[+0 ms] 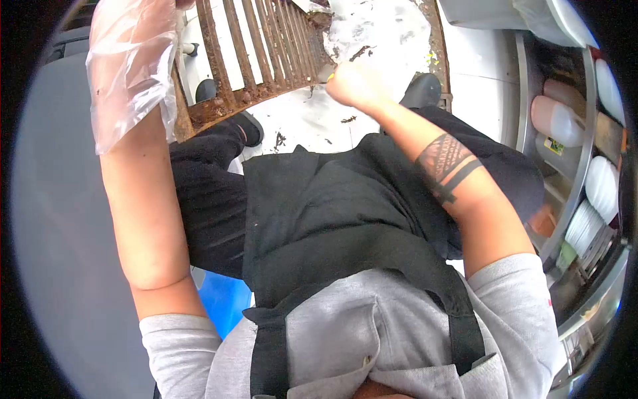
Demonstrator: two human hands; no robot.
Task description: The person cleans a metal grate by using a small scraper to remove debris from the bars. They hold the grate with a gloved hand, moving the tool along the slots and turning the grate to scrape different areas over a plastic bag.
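A rusty slatted grate (249,50), dirty with brown residue, is tilted at the top of the head view. My left hand (139,30) is inside a clear plastic bag or glove at the grate's left edge; its fingers are mostly cut off by the top of the frame. Near the grate's right end, my right hand (352,83) is closed in a fist around something small, with a bit of yellow at the fingers. What it holds is too small to name. A crumpled clear plastic sheet (379,30) lies just beyond my right hand.
Dark scraps lie on the white tiled floor (325,130) between two dark shoes. A metal shelf (525,100) with plastic containers (558,120) stands at the right. A grey surface (60,199) fills the left side, and a blue object (224,299) is beside my lap.
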